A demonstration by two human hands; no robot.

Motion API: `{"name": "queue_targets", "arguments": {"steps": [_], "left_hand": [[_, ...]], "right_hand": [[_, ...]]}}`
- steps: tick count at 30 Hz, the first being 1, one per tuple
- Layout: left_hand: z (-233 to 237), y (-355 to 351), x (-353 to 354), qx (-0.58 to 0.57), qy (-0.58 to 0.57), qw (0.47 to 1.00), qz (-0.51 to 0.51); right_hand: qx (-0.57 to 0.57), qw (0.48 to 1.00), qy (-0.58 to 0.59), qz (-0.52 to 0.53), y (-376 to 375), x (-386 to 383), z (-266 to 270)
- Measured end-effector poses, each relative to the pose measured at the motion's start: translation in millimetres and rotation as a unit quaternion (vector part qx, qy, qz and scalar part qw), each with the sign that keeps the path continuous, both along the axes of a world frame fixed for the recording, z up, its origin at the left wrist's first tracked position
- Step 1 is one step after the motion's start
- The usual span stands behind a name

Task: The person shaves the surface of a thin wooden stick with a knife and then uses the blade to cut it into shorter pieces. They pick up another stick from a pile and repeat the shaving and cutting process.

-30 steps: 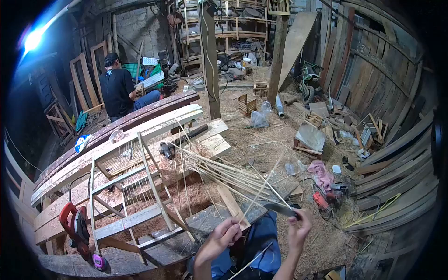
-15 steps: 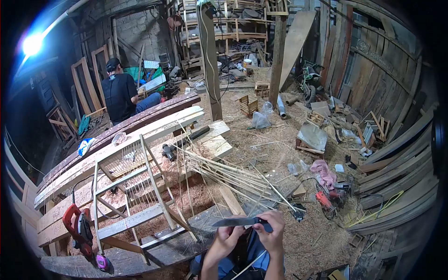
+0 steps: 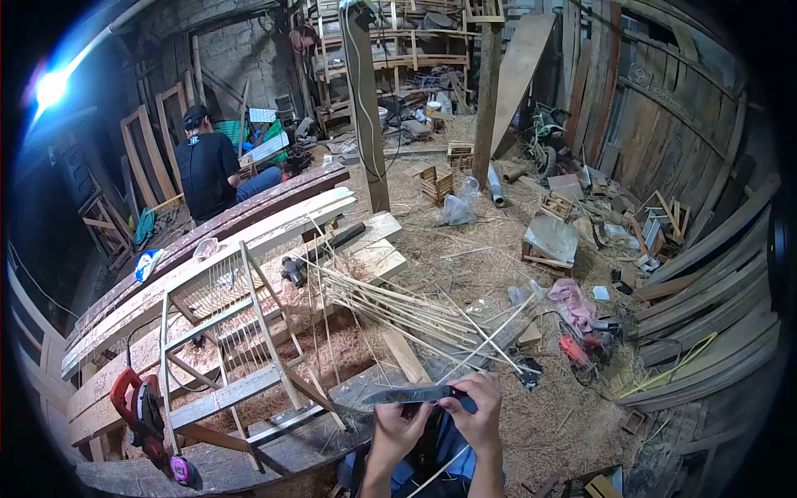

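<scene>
My right hand is closed round the dark handle of a knife, its blade pointing left. Just under the blade, the fingers of my left hand are pinched together. A thin wooden strip slants down from the upper right to the knife and appears to run into my left fingers; the blade partly hides the spot. Another pale strip lies across my lap below the hands. A bundle of similar strips rests on the boards ahead.
On the bench at left stand a slatted wooden frame, a red power tool and a purple tape measure. A hammer-like tool lies on planks. Another red power tool sits on the shaving-strewn floor. A person sits at back left.
The view has shifted slightly. A thin strip now reaches up to the right from the knife, where none showed before. The blade extends a little further left past my left fingers.
</scene>
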State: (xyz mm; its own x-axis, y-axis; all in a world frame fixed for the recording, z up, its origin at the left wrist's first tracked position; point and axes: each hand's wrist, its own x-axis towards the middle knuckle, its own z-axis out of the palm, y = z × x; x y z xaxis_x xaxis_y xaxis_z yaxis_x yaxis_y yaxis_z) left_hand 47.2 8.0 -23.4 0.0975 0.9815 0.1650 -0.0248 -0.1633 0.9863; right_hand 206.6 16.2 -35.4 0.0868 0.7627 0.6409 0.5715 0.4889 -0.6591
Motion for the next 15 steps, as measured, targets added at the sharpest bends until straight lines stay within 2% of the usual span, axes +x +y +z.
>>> {"name": "queue_targets", "arguments": {"steps": [2, 4, 11, 13, 15], "left_hand": [[-0.2, -0.8, 2.3, 0.027, 0.024, 0.999, 0.009], [-2.6, -1.2, 5.3, 0.015, -0.032, 0.999, -0.003], [5.7, -9.8, 8.9, 0.013, -0.027, 0.999, 0.011], [12.8, -9.8, 8.3, 0.025, 0.034, 0.999, 0.021], [6.4, -7.6, 8.9, 0.046, 0.028, 0.998, 0.020]], "right_hand": [[0.006, 1.000, 0.004, 0.001, -0.8, 1.7, -1.2], [0.014, 1.000, 0.003, 0.019, -1.0, 4.7, -3.3], [0.024, 1.000, 0.005, 0.005, -5.3, 6.5, 5.0], [0.025, 1.000, -0.002, -0.005, -5.7, 8.1, 4.9], [0.032, 0.999, 0.004, -0.001, -5.0, 10.0, 0.8]]}}
